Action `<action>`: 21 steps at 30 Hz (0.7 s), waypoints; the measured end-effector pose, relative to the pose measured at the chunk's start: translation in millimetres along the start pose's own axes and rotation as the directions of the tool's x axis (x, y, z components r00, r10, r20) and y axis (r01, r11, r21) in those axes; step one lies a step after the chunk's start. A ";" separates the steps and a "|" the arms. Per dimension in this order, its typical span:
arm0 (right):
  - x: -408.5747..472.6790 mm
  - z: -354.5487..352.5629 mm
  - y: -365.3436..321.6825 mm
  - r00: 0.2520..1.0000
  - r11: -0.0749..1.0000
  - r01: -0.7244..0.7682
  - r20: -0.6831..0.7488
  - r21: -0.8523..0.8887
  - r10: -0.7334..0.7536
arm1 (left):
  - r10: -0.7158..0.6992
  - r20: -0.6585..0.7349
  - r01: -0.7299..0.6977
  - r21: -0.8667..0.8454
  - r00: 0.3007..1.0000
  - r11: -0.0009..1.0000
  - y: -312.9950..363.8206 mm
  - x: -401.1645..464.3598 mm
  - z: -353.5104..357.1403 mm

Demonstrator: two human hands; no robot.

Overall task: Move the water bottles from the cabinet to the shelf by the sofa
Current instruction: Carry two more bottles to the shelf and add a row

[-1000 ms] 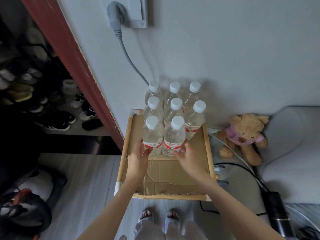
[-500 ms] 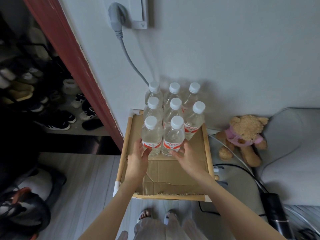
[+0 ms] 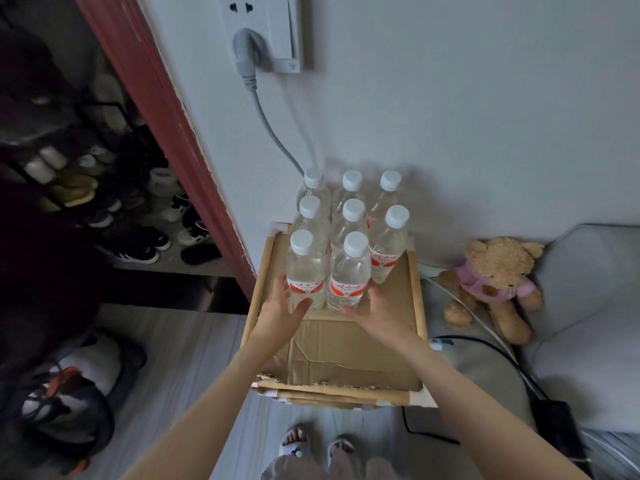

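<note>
clear ribbed bottles [image 3: 346, 271], cardboard-lined shelf [image 3: 417, 306]

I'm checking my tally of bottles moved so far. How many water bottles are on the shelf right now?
8 clear plastic water bottles with white caps stand on the cardboard-lined wooden shelf: back row, middle row, front pair. None seem hidden.
</note>
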State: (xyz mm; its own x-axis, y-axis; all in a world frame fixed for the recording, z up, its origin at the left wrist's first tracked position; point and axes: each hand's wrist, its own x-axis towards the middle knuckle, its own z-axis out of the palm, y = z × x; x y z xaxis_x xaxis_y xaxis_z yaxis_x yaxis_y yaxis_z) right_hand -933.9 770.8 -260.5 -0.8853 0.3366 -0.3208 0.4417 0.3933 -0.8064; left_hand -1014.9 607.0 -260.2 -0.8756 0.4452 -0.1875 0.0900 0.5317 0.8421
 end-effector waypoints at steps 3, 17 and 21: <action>-4.1 -3.1 2.0 1.000 1.000 0.004 0.021 -0.007 -0.003 | 0.025 0.012 -0.026 0.095 1.000 0.995 5.4 -3.9 0.4; -62.9 27.2 3.0 0.936 0.819 0.328 0.279 -0.472 -0.214 | 0.033 -0.072 -0.002 0.387 0.997 0.922 -11.2 -99.9 -9.0; -78.8 62.0 -41.0 0.773 0.567 0.634 0.408 -0.527 -0.485 | 0.042 -0.235 0.118 0.625 0.971 0.771 -31.0 -165.6 -45.4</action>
State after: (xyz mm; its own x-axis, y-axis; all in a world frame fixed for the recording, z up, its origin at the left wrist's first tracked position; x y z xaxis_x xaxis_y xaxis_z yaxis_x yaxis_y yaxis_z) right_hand -891.2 675.1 -233.0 -0.9582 -0.2798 -0.0597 -0.2341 0.8867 -0.3986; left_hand -894.2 484.1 -232.3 -0.9581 0.2851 -0.0277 0.2628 0.9133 0.3111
